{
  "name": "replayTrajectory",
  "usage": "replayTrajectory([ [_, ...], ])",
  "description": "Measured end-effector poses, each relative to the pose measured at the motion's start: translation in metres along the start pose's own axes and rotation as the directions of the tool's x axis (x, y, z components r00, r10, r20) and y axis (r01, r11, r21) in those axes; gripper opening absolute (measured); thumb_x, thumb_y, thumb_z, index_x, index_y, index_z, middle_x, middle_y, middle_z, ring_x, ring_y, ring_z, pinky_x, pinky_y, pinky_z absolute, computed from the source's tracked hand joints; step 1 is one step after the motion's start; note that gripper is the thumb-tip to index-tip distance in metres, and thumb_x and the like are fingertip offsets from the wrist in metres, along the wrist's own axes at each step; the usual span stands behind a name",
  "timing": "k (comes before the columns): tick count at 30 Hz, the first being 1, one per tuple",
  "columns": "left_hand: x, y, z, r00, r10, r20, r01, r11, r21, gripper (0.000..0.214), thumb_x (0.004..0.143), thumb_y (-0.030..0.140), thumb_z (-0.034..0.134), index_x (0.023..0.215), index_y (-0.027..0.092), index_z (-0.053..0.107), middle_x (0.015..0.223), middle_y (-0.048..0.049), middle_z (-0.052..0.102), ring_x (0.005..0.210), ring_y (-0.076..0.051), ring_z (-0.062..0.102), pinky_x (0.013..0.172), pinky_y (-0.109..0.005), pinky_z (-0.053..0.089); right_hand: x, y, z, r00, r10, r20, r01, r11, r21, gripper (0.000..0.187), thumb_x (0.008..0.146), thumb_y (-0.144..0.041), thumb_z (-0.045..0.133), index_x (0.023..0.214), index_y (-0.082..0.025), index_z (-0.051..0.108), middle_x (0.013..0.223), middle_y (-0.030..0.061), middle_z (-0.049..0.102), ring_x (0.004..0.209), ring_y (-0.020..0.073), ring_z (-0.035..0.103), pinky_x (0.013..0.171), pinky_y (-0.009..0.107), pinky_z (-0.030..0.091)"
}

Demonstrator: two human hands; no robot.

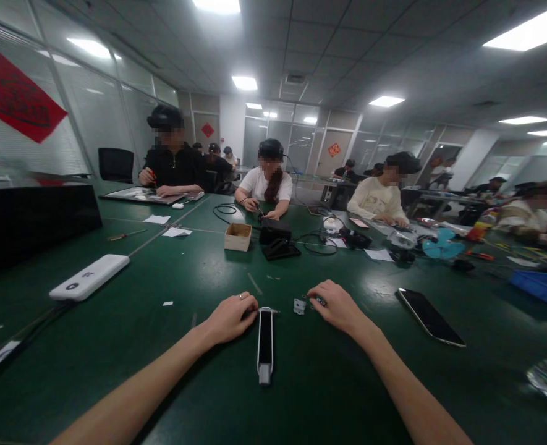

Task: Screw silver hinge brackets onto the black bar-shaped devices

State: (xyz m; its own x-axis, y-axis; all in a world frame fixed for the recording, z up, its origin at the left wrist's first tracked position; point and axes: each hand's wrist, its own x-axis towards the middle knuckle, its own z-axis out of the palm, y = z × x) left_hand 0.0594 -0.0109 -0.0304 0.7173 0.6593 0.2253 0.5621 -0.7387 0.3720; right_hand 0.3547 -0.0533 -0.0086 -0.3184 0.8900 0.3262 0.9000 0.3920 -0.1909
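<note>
**A:** Any containers?

**B:** Two. A blue tray (544, 287) sits at the right edge, and I cannot tell what is in it. Farther off, in the upper middle, there is a small open cardboard box (238, 237). Its contents do not show.

**A:** And the slim black-and-white device (264, 340)?

**B:** It lies flat on the green surface (162, 352), low in the middle, between the hands. The left hand (229, 318) lies palm down with its fingers loosely curled. Its tips touch the device's far end without closing round it. The right hand (338, 307) lies apart from the device, its fingertips on a small dark part (320, 301). Whether it pinches that part I cannot tell. A metal bracket (300, 305) lies between the device and the right hand.

**A:** Counts?

**B:** One device, one metal bracket, one small dark part. There is one black phone (429, 316) at the right and one white power bank (89, 277) at the left.
</note>
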Motion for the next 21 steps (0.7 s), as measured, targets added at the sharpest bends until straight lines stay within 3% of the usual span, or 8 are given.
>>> replayTrajectory([
  [3,0.000,0.000,0.000,1.000,0.001,-0.007,-0.001,1.000,-0.003,0.011,0.090,0.024,0.046,0.095,0.019,0.055,0.091,-0.0022,0.057,0.078,-0.015,0.054,0.068,-0.025,0.043,-0.004,0.014,-0.001,0.987,0.052,0.155,-0.047,0.998,-0.034,0.017,0.084,-0.023,0.053,0.091,-0.021,0.068,0.090,0.0054,0.065,0.088,0.0201,0.056,0.079,0.034,0.043],
  [7,0.000,-0.001,0.001,1.000,0.001,-0.011,0.000,1.000,0.011,0.011,0.089,0.023,0.046,0.094,0.019,0.055,0.090,-0.0024,0.057,0.078,-0.015,0.055,0.069,-0.025,0.042,-0.003,0.011,0.002,0.961,0.114,0.251,-0.100,0.993,-0.070,0.018,0.085,-0.027,0.053,0.091,-0.022,0.069,0.089,0.0052,0.065,0.087,0.0201,0.057,0.076,0.032,0.042],
  [13,0.000,0.001,0.000,1.000,0.002,-0.019,-0.002,1.000,0.025,0.011,0.089,0.023,0.046,0.093,0.018,0.055,0.090,-0.0028,0.057,0.078,-0.015,0.055,0.068,-0.026,0.043,0.006,-0.002,0.008,0.930,0.262,0.259,-0.222,0.959,-0.175,0.020,0.085,-0.026,0.050,0.085,-0.017,0.068,0.086,0.0079,0.065,0.081,0.0191,0.059,0.067,0.027,0.041],
  [21,-0.001,-0.001,0.002,0.999,0.019,-0.036,-0.018,0.999,0.029,0.011,0.089,0.023,0.047,0.094,0.019,0.055,0.090,-0.0024,0.057,0.078,-0.015,0.055,0.069,-0.026,0.044,0.008,-0.005,0.014,0.930,0.282,0.237,-0.239,0.951,-0.196,0.018,0.084,-0.024,0.050,0.079,-0.015,0.065,0.082,0.0088,0.064,0.078,0.0195,0.059,0.064,0.026,0.040],
])
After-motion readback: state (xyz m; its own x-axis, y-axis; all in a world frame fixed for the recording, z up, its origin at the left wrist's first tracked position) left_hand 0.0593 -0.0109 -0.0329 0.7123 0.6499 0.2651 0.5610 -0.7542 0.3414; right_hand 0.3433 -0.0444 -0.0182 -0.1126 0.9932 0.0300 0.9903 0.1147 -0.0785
